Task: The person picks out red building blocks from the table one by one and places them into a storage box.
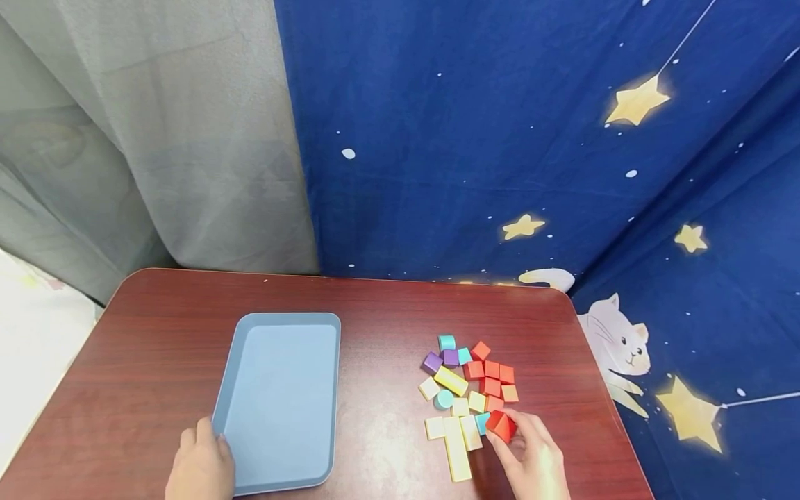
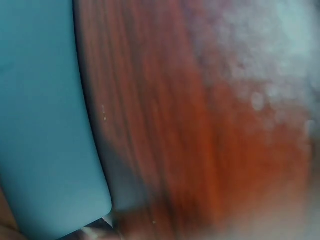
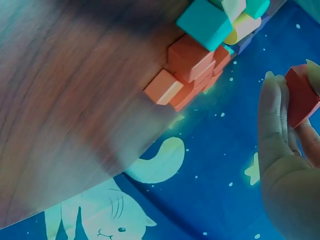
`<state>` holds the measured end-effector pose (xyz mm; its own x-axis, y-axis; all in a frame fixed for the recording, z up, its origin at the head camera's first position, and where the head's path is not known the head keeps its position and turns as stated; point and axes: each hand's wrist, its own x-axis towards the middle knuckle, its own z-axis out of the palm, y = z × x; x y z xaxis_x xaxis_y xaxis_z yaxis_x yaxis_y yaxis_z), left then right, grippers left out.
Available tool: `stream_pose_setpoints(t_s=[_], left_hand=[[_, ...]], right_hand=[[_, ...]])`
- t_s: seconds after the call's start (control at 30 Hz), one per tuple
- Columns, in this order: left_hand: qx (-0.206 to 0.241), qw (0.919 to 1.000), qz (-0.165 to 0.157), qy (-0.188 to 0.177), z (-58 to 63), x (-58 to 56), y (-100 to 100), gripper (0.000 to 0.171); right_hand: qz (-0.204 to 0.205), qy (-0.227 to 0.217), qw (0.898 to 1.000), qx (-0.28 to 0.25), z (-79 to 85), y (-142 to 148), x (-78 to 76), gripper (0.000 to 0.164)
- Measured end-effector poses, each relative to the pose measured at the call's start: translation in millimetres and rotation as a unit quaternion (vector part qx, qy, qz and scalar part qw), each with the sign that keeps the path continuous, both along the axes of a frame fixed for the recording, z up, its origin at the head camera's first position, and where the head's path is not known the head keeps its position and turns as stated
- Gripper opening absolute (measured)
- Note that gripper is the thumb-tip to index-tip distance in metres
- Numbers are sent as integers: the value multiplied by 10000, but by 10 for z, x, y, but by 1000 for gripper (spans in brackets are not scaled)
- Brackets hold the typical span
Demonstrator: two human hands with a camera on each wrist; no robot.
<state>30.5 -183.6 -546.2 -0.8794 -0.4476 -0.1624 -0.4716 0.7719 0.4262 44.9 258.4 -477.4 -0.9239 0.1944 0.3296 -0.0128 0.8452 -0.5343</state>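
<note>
At the lower left side of the blue tray [image 1: 286,399], my left hand [image 1: 203,462] grips the rim, thumb over the edge. The left wrist view shows the tray [image 2: 45,115] up close, with only bits of the hand at the bottom. My right hand [image 1: 534,455] pinches a red block [image 1: 502,426] between thumb and fingers, at the near right of a group of blocks. In the right wrist view that red block [image 3: 301,95] is held at the fingertips. Closest to it on the table is a teal block [image 1: 482,423].
Red cubes [image 1: 491,369] cluster at the right of the group. Purple blocks [image 1: 431,362], a yellow block [image 1: 451,381], a teal cylinder [image 1: 444,399] and a long cream block [image 1: 457,450] lie to the left. Behind the dark red table [image 1: 387,305] hangs a blue curtain [image 1: 437,173].
</note>
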Motion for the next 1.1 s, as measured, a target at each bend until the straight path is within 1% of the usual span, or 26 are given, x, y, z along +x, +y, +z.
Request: stream_pose_setpoints(t_s=[0.13, 0.23, 0.3, 0.37, 0.43, 0.6, 0.77, 0.87, 1.1], left_hand=[[53, 9999, -43, -73, -6, -4, 10, 35], [106, 9997, -107, -212, 4, -22, 21, 37], [118, 9996, -118, -222, 7, -30, 34, 38], [119, 9996, -131, -209, 6, -39, 50, 39], [112, 9998, -123, -116, 3, -45, 67, 39], [80, 9999, -147, 23, 2, -45, 112, 38], [36, 9998, -194, 45, -15, -53, 136, 38], [9, 9997, -199, 131, -30, -47, 143, 38], [-18, 9995, -143, 269, -6, -28, 168, 36]], right_hand=[[3, -81, 10000, 45, 26, -80, -32, 45], [14, -157, 9999, -27, 46, -166, -51, 45], [55, -220, 9997, -102, 56, -227, -59, 45], [166, -238, 9994, -201, 65, -286, -72, 45], [321, -219, 9989, -265, 69, -342, -87, 46], [723, -23, 9967, -376, 55, -457, -128, 46], [954, 190, 9949, -261, 26, -527, -152, 45], [1120, 286, 9931, -202, 27, -571, -178, 45], [1495, 589, 9866, -272, 57, -696, -245, 47]])
